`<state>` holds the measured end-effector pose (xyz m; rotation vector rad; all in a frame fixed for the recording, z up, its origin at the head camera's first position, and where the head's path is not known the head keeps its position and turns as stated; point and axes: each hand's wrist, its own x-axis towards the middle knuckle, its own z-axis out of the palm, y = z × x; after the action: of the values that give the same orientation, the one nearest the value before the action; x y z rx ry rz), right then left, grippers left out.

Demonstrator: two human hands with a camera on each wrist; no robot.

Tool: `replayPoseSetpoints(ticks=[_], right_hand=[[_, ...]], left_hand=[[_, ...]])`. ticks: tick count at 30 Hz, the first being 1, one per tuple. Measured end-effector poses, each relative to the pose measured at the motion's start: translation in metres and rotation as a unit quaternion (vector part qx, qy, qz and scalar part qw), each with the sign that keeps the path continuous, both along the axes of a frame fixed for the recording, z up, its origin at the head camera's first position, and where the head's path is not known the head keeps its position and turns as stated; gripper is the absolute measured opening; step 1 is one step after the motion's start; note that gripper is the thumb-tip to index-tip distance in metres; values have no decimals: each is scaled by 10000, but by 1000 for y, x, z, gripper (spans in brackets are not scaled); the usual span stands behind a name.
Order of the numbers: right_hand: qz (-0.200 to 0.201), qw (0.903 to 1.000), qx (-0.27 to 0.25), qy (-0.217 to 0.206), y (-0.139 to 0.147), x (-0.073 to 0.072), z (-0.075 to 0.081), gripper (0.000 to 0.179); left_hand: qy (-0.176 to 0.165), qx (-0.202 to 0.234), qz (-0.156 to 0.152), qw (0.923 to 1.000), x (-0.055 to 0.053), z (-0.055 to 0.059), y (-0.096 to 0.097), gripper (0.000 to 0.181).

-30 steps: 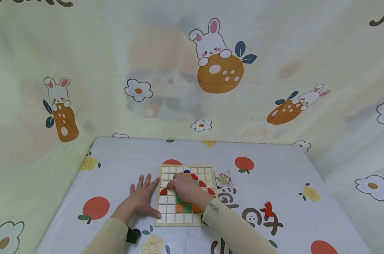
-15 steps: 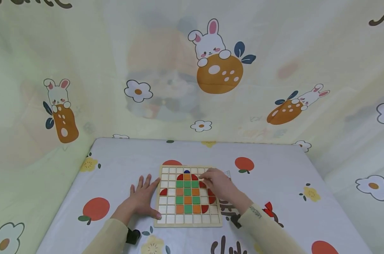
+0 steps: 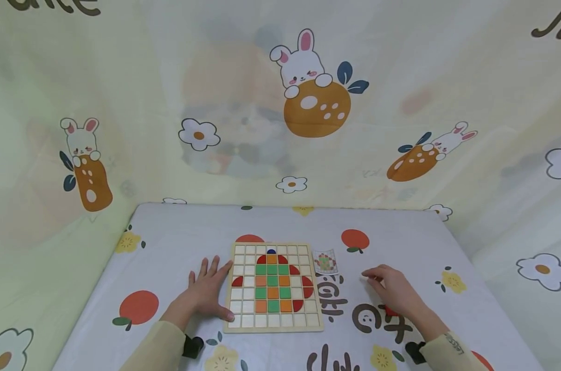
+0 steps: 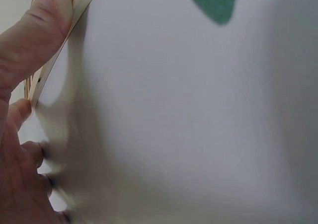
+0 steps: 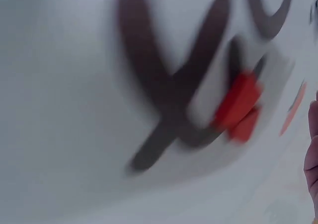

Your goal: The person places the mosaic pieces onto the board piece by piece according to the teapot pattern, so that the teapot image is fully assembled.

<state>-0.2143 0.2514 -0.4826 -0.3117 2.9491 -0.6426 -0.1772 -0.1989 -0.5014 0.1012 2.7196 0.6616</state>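
Note:
My left hand (image 3: 209, 289) spreads along the left side of a wooden grid board (image 3: 317, 325), fingers straight, thumb on its near left corner. In the left wrist view the thumb (image 4: 37, 40) presses the board's edge. Green tiles (image 3: 273, 281) and orange tiles (image 3: 284, 281) form a block in the grid, with rounded red tiles (image 3: 308, 292) around it and a dark blue tile (image 3: 271, 252) on top. Right of the board, my right hand (image 3: 394, 291) hovers with loosely bent fingers; nothing shows between them. Loose red pieces (image 5: 238, 107) lie under it, partly hidden in the head view.
A small pattern card (image 3: 326, 262) lies beside the board's upper right edge. The printed tablecloth (image 3: 178, 226) reaches back to a curtain (image 3: 243, 170) hung around the table. Dark wrist devices (image 3: 193, 347) sit under both wrists.
My right hand has gone from above the board's middle, past its right edge, out to the loose red pieces. That uncovers the tile pattern and the card. The left hand stays put.

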Motion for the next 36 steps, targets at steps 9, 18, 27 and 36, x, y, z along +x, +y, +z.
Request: replayPoseSetpoints(ticks=[9, 18, 27, 36], right_hand=[[-441, 9985, -53, -307, 49, 11, -5, 25], [-656, 9954, 41, -702, 65, 17, -23, 26], [-751, 9950, 86, -647, 62, 16, -29, 24], [-600, 9955, 308, -658, 57, 12, -23, 24]], left_hand=[[26, 22, 5, 10000, 0, -2, -1, 128], [31, -8, -12, 10000, -1, -4, -2, 129], [32, -38, -25, 10000, -1, -6, -2, 129], [37, -41, -21, 10000, -2, -5, -2, 129]])
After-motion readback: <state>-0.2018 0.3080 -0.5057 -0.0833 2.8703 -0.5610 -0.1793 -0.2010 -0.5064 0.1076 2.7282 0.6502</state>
